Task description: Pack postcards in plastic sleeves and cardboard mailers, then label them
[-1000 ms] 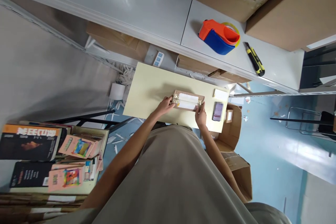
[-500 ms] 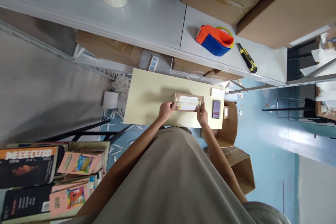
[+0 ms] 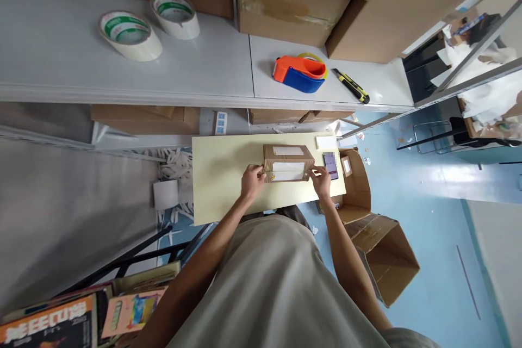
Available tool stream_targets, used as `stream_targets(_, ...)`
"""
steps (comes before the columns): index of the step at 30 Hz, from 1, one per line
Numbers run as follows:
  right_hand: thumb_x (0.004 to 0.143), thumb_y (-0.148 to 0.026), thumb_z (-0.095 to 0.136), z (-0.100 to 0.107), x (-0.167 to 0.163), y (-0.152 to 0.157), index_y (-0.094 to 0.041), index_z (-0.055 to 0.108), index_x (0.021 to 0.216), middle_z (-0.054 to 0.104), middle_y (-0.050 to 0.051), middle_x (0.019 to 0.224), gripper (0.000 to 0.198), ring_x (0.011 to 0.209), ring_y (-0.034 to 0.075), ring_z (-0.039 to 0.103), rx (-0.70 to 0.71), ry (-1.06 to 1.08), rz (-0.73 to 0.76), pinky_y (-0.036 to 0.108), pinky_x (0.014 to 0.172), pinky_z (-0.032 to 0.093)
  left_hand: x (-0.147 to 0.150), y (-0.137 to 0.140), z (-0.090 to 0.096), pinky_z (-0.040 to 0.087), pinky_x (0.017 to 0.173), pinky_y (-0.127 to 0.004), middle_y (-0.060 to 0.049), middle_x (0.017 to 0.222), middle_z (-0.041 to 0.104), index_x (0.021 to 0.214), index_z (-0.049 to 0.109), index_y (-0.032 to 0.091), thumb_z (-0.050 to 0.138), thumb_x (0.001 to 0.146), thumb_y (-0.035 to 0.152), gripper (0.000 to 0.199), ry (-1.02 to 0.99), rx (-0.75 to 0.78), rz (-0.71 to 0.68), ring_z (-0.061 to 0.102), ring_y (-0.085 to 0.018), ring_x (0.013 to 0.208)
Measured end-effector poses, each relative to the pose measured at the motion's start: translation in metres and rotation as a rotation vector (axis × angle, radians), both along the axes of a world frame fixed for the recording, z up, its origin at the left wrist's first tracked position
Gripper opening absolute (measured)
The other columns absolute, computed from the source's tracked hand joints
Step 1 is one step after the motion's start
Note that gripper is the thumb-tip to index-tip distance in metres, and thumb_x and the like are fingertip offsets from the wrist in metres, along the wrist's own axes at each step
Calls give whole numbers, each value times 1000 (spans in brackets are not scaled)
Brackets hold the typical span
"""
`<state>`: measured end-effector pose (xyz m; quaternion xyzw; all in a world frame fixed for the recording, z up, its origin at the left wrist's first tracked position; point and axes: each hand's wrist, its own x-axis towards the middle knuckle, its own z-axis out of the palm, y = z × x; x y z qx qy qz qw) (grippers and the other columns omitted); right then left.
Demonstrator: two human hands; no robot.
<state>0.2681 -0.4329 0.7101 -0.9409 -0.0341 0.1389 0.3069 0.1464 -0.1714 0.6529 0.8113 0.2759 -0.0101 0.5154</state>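
A small brown cardboard box (image 3: 267, 159) with white labels and clear tape is held between my two hands, over the pale yellow tabletop (image 3: 220, 190). My left hand (image 3: 252, 179) is closed on the box's left end, thumb and fingers pinching near the edge. At the right end, my right hand (image 3: 321, 179) pinches the opposite edge. Both the top and the side toward me carry a white label. Just right of my right hand lies a phone (image 3: 330, 166), with a small white box-like item (image 3: 325, 142) behind it.
An orange and blue tape dispenser (image 3: 300, 74), a yellow-black box cutter (image 3: 351, 86) and two tape rolls (image 3: 138, 46) stand on the grey shelf (image 3: 212, 79). Large cartons (image 3: 281, 11) sit behind them. Open cardboard boxes (image 3: 391, 261) are on the floor at right; magazines (image 3: 49, 326) lie lower left.
The box has been tilted, so its top and near side now both show. My hands still grip its ends. The camera view has shifted, showing more of the shelf.
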Motion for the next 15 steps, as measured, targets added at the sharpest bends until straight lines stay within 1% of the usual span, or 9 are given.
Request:
stream_targets(3, 99, -36, 61, -10, 6, -5, -13, 76, 113, 76, 19, 127, 30, 100, 24, 75, 15, 3, -7, 32, 85, 60, 1, -4, -1, 64, 99, -34, -10, 129, 78, 124, 82, 21, 64, 92, 10, 38, -6, -44, 47, 80, -22, 100)
stream_targets(6, 94, -34, 66, -34, 10, -9, -17, 73, 100, 81, 16, 114, 20, 89, 23, 77, 33, 65, -15, 32, 80, 59, 2, -11, -5, 62, 102, -35, -10, 129, 81, 126, 82, 21, 65, 93, 12, 38, 118, -34, 39, 81, -24, 107)
stream_targets(8, 90, -33, 70, -52, 11, -15, -19, 71, 96, 82, 13, 104, 16, 85, 24, 77, 46, 112, -13, 33, 76, 59, 2, -15, -8, 62, 101, -33, -8, 127, 83, 128, 81, 22, 65, 94, 11, 40, 206, -24, 31, 81, -24, 108)
stream_targets(10, 88, -32, 71, -67, 13, -23, -20, 72, 96, 83, 12, 103, 15, 83, 25, 78, 83, 128, 27, 34, 75, 59, 1, -20, -9, 61, 100, -32, -9, 124, 84, 129, 81, 22, 64, 95, 12, 39, 278, -5, 33, 81, -25, 109)
stream_targets(13, 88, -29, 69, -84, 20, -41, -22, 75, 103, 84, 11, 112, 18, 82, 24, 77, 154, 136, 118, 37, 80, 62, 0, -28, -9, 61, 100, -36, -11, 119, 85, 125, 82, 19, 60, 95, 10, 38, 378, 43, 54, 81, -28, 109)
stream_targets(15, 90, -29, 66, -90, 32, -58, -22, 78, 109, 84, 12, 115, 23, 84, 24, 77, 194, 140, 158, 39, 83, 63, 1, -35, -6, 61, 102, -37, -12, 122, 84, 122, 83, 19, 57, 94, 8, 40, 388, 106, 134, 81, -28, 111)
